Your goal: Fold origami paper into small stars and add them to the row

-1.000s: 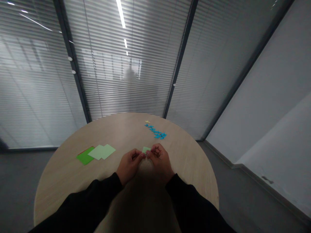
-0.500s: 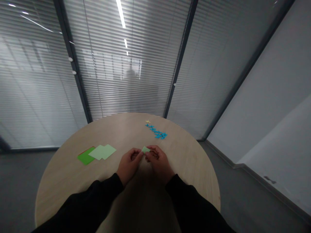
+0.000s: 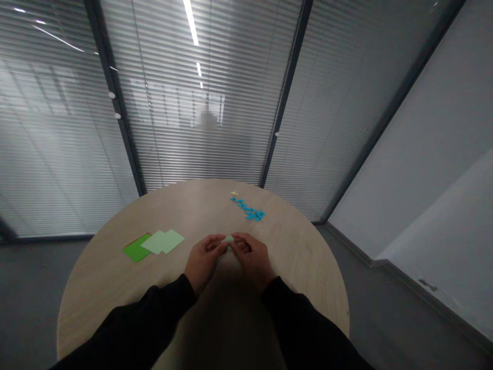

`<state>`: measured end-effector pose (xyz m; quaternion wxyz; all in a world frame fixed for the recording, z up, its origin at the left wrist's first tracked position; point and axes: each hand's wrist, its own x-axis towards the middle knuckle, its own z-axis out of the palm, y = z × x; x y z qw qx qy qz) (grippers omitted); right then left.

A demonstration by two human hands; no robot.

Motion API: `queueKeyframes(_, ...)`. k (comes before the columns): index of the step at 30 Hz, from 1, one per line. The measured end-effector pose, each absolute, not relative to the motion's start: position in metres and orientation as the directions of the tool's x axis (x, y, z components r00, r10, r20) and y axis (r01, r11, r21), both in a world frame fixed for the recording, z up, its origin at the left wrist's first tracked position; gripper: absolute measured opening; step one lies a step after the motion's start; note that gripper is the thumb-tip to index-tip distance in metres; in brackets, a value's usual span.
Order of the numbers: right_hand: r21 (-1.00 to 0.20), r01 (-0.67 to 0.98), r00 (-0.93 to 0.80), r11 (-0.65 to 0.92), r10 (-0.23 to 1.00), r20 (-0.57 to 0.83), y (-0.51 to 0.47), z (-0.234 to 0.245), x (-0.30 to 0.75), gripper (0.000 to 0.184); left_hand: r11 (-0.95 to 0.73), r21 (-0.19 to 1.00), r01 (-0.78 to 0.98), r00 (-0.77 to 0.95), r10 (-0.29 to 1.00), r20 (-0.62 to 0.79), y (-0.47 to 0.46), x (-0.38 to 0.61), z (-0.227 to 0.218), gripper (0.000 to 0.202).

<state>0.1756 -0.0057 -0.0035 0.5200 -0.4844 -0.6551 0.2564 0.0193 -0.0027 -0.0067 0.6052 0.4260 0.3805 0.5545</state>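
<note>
From my remote view, the L hand (image 3: 204, 258) and R hand (image 3: 252, 255) are both closed in, w/ fingertips meeting above the round wooden worktop (image 3: 296, 262). Together they pinch a small pale green paper piece (image 3: 229, 239). Only a thin part shows betw. the fingers, so I cannot tell its exact shape. Black sleeves (image 3: 133, 324) cover both forearms.

I use this paper piece as my ref. point: to its left lie two overlapping pale green paper squares (image 3: 162, 241), and further left, touching them, a darker green paper sheet (image 3: 135, 248) w/ an orange edge. Well ahead of it is a row of small blue paper shapes (image 3: 248, 211), w/ a small yellow star-shaped paper (image 3: 234, 193) at the far end. Further ahead, past the worktop, stands a glass partition w/ blinds (image 3: 200, 144).
</note>
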Motion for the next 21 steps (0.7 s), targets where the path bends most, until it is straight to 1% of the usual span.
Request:
queueKeyframes(2, -0.809, 0.424, 0.022, 0.407, 0.888, 0.459, -0.0059, -0.0028, 0.1759, 0.024, 0.08, 0.885, -0.459, 0.127, 0.992, -0.023, -0.0039, 0.022, -0.0096, 0.047)
queueKeyframes(4, -0.776, 0.478, 0.021, 0.411, 0.878, 0.478, -0.0058, -0.0032, 0.1767, 0.025, 0.116, 0.852, -0.511, 0.121, 0.991, -0.062, -0.0047, 0.024, -0.0118, 0.044)
queueKeyframes(7, -0.702, 0.565, -0.001, 0.434, 0.851, 0.525, -0.0063, -0.0046, 0.1779, 0.026, 0.143, 0.82, -0.554, 0.115, 0.989, -0.095, -0.0043, 0.0255, -0.0134, 0.036)
queueKeyframes(11, -0.605, 0.646, -0.043, 0.466, 0.813, 0.581, -0.0076, -0.0047, 0.1783, 0.023, 0.155, 0.801, -0.579, 0.119, 0.987, -0.106, -0.0023, 0.0261, -0.014, 0.03)
queueKeyframes(14, -0.572, 0.66, -0.062, 0.486, 0.795, 0.603, -0.0074, -0.0032, 0.1776, 0.018, 0.161, 0.798, -0.58, 0.12, 0.987, -0.111, -0.0022, 0.0261, -0.0136, 0.029)
queueKeyframes(17, -0.557, 0.633, -0.093, 0.537, 0.768, 0.634, -0.0066, -0.0013, 0.1771, 0.013, 0.164, 0.802, -0.574, 0.13, 0.986, -0.108, -0.0028, 0.0258, -0.0126, 0.03)
queueKeyframes(19, -0.533, 0.608, -0.141, 0.589, 0.741, 0.657, -0.0063, -0.0003, 0.1778, 0.011, 0.168, 0.8, -0.576, 0.134, 0.985, -0.11, -0.0032, 0.0256, -0.012, 0.032)
queueKeyframes(21, -0.483, 0.591, -0.207, 0.646, 0.7, 0.683, -0.0058, 0.0001, 0.1795, 0.013, 0.17, 0.791, -0.587, 0.137, 0.984, -0.109, -0.0035, 0.0254, -0.0116, 0.031)
